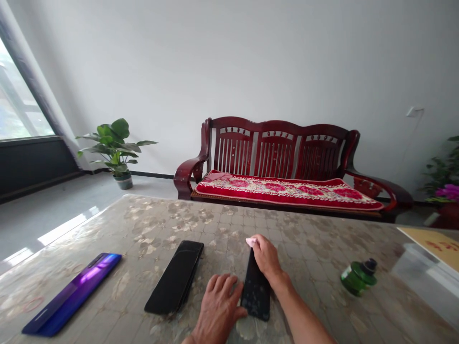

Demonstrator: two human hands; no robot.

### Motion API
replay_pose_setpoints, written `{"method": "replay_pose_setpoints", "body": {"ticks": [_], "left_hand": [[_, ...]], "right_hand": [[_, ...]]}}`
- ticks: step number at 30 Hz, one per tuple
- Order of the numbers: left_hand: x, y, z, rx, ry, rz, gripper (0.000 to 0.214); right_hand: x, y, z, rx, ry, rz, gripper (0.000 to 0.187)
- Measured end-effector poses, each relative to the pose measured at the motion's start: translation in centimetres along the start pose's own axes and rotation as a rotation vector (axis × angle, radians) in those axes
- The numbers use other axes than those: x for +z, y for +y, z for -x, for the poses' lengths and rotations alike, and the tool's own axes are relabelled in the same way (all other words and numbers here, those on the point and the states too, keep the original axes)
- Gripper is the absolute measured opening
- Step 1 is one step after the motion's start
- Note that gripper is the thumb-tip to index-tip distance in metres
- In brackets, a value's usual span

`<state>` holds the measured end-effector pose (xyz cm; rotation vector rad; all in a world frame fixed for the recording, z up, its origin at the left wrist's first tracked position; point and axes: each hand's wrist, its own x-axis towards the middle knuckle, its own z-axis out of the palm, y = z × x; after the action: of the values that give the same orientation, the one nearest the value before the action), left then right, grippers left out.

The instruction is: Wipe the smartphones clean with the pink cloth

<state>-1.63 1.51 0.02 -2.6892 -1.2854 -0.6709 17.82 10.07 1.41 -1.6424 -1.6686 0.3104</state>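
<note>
A dark phone (256, 291) lies on the table in front of me, its surface speckled with pale spots. My right hand (266, 257) is closed over the phone's far end, pinching a small pinkish-white tissue (251, 242) that sticks out past the fingertips. Flat beside the phone's near left edge rests my left hand (222, 298), fingers stretched forward, thumb at the phone's lower left side. To the left lies a black phone (175, 277), apparently with something dark beneath it. Farther left is a shiny blue-purple phone (73, 294), back side up.
A green bottle with a dark cap (358, 277) stands at the right on the patterned tablecloth (211, 222). Near the right edge lies a yellowish sheet (435, 243). Beyond the table are a wooden bench (276, 148) with a red floral cover and a potted plant (120, 145).
</note>
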Motion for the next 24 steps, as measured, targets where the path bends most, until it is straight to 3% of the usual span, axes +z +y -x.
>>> {"method": "replay_pose_setpoints", "body": {"ticks": [3,7,9,11,17,24], "left_hand": [[0.0,-0.4,0.1,0.05,0.089,-0.02,0.048],[0.3,0.1,-0.1,0.06,0.119,0.052,0.026],[0.8,0.7,-0.2,0.038,0.141,0.13,0.02],[1.3,1.4,-0.3,-0.037,0.211,0.206,0.027],[0.3,2.7,-0.9,-0.109,0.026,0.306,0.024],[-1.6,0.9,-2.1,-0.399,-0.067,0.291,0.027]], "right_hand": [[-0.2,0.2,0.0,0.023,0.032,-0.085,0.027],[-0.4,0.5,0.1,0.059,0.097,-0.199,0.033],[-0.3,0.7,0.1,0.086,0.153,-0.28,0.035],[-0.1,1.0,0.1,0.118,0.225,-0.379,0.037],[0.1,1.3,0.4,0.155,0.339,-0.476,0.038],[-0.7,1.3,0.7,0.069,0.327,-0.42,0.034]]}}
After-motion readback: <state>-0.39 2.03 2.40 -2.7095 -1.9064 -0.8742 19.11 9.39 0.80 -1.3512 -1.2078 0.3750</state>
